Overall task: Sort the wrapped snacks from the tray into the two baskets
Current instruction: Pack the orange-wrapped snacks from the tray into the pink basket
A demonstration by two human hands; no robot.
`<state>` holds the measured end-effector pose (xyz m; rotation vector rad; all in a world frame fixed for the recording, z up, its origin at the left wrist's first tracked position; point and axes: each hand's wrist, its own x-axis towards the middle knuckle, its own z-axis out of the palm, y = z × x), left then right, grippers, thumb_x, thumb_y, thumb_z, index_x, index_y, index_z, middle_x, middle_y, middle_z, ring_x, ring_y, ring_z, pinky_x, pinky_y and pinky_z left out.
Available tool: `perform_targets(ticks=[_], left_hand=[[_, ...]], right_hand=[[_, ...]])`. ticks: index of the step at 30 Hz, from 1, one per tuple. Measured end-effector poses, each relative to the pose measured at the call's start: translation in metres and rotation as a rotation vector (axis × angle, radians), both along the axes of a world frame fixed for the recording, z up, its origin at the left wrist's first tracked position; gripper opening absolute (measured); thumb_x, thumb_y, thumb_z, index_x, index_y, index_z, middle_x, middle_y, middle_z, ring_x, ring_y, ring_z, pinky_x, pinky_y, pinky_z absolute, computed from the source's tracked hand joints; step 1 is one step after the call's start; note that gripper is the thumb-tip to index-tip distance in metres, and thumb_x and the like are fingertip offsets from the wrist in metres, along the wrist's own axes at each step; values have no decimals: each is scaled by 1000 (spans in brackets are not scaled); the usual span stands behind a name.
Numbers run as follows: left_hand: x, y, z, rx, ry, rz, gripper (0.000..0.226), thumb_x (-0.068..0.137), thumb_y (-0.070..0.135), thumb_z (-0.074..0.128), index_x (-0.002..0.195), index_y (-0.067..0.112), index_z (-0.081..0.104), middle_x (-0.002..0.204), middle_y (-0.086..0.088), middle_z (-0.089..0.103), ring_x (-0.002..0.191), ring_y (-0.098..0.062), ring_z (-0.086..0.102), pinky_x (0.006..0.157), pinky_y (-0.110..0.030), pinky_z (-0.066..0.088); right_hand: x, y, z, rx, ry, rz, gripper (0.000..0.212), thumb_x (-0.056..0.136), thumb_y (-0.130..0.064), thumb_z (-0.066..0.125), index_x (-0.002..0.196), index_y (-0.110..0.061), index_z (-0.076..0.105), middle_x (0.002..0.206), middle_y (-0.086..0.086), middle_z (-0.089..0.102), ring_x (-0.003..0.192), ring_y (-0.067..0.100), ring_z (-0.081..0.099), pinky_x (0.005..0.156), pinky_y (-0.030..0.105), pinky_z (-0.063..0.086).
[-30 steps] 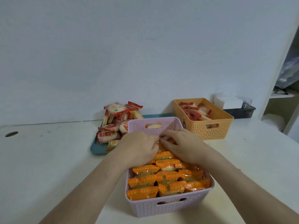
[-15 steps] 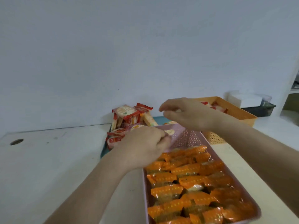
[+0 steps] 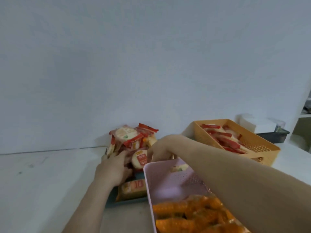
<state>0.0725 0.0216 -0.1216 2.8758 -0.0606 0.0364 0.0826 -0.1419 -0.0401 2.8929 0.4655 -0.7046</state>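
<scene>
- Pale blue-white wall [image 3: 151,64] rises behind a white tabletop [image 3: 42,182], and everything you need sits at its far side, close together, so each sort is a short reach.
- Your teal plastic tray [image 3: 124,201] carries the unsorted heap of red-and-white wrapped snacks [image 3: 131,137], stacked against the wall. A lone orange-wrapped packet [image 3: 133,189] lies at the tray's near edge.
- Just beside the tray stands the pink perforated plastic basket [image 3: 168,189]. Its near end is packed with orange-wrapped snacks [image 3: 193,214] and its far end is mostly bare, apart from one pale packet [image 3: 179,168].
- The orange perforated plastic basket [image 3: 200,137] stands further right and holds the red-wrapped snacks [image 3: 225,140], so colour seems to decide which basket gets what.
- Your left hand [image 3: 114,169] lies on the heap with its fingers bent into the packets, probably to steady or rake them. I cannot tell whether it grips one.
- Your right hand [image 3: 159,148] reaches across the pink basket's far corner, fingertips pointing down at a round white snack with a red label [image 3: 140,159]. Blur hides whether they pinch it.
- Plenty sits on the tray, so the sorting looks roughly midway.
- A white box [image 3: 257,125] in a dark bin [image 3: 272,136] stands behind the orange basket.
</scene>
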Motion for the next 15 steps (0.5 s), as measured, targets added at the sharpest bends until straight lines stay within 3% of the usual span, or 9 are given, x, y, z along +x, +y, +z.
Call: perform_targets(ticks=[2, 4, 8, 10, 12, 15], left_hand=[[4, 6, -1, -52, -45, 18, 49, 80, 41, 62, 127, 43, 49, 124, 2, 62, 112, -26, 52, 86, -35, 49], [7, 12, 1, -112, -71, 40, 48, 78, 39, 64, 124, 42, 53, 118, 4, 65, 103, -21, 59, 81, -31, 50], [12, 27, 9, -302, -111, 94, 28, 83, 38, 65, 110, 35, 58, 108, 8, 64, 88, -14, 58, 71, -30, 45], [14, 31, 14, -352, -175, 122, 22, 86, 43, 63, 106, 35, 57, 107, 6, 64, 85, -13, 55, 70, -30, 44], [14, 32, 19, -295, -179, 112, 26, 88, 44, 59, 112, 33, 59, 108, 6, 64, 87, -12, 55, 70, -30, 44], [13, 26, 24, -39, -45, 14, 29, 89, 51, 51, 106, 31, 63, 101, 10, 65, 89, -12, 59, 80, -35, 50]], right_hand=[[5, 4, -5, 2, -13, -24, 39, 93, -29, 58, 129, -16, 58, 125, 6, 59, 78, 13, 54, 69, 28, 48], [8, 4, -13, 25, -9, -46, 38, 92, -22, 59, 129, -14, 55, 126, 8, 58, 84, 17, 53, 75, 31, 46], [13, -1, -19, 70, -10, -30, 40, 90, -24, 62, 128, -17, 50, 121, 4, 55, 89, 18, 53, 68, 28, 44], [17, -4, -17, 146, -40, -37, 40, 87, -30, 66, 122, -21, 49, 121, 1, 54, 95, 19, 55, 78, 32, 47], [18, -11, -11, 281, -71, -90, 38, 83, -34, 68, 115, -26, 49, 119, -2, 56, 95, 18, 59, 82, 34, 50], [16, -27, 2, 522, -128, -207, 37, 85, -31, 64, 120, -24, 52, 96, -2, 59, 74, 14, 59, 69, 30, 52]])
